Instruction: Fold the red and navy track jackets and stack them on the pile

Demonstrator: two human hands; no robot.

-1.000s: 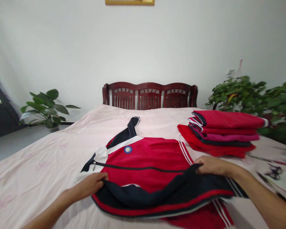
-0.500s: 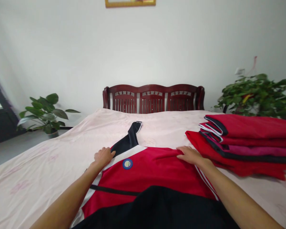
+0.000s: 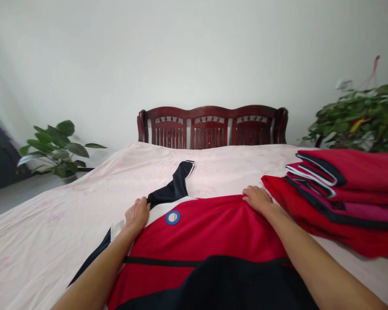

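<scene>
A red, white and navy jacket (image 3: 210,224) with a round blue-rimmed badge (image 3: 173,217) lies spread over the bed in front of me. One navy sleeve (image 3: 177,183) points away towards the headboard. My left hand (image 3: 138,215) is closed on the jacket where the white band meets the navy sleeve. At the far right corner of the red panel, my right hand (image 3: 257,199) pinches the fabric, and creases run from its fingers. Dark cloth close to me covers the jacket's near part.
A stack of folded red, magenta and navy clothes (image 3: 368,176) sits on the bed to the right. The pale pink sheet (image 3: 51,234) has wrinkles. Beyond stands a carved wooden headboard (image 3: 210,125). Potted plants (image 3: 60,148) flank the bed on both sides.
My right hand has gripped the jacket's corner and pulled it slightly outward, so the far edge is straighter. My left hand has closed more firmly on the fabric. The view has tilted down.
</scene>
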